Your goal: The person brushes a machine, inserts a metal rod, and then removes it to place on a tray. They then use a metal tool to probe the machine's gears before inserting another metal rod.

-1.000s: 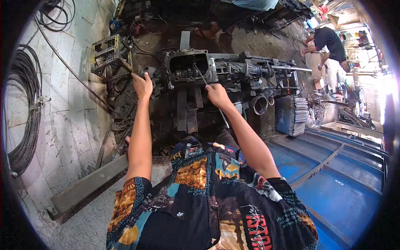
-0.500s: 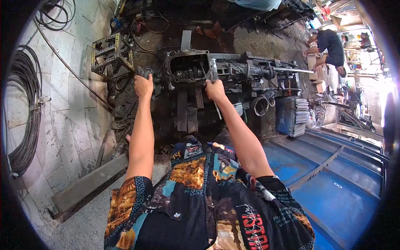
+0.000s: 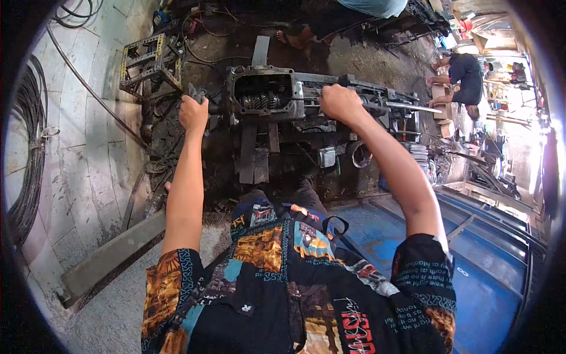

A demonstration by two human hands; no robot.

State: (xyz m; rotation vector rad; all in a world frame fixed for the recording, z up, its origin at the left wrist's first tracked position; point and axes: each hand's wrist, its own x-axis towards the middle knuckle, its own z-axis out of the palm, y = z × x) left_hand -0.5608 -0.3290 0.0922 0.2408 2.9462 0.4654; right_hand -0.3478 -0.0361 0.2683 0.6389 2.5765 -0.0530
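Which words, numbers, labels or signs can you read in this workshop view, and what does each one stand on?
"ISTO": red capitals on the shirt front, apparently cut off.
"there is no": small blue print on the right sleeve; the lines around it are too blurred to quote.
"8", or a sideways loop: white mark on the blue metal panel.
The shirt's other lettering, including its white script, is not legible.

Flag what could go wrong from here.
A loose part could drop through the open housing and lodge among the gears. The right hand, closed over bare metalwork, could get scraped if it slips. The slats, seemingly running under the housing, might shift under force.
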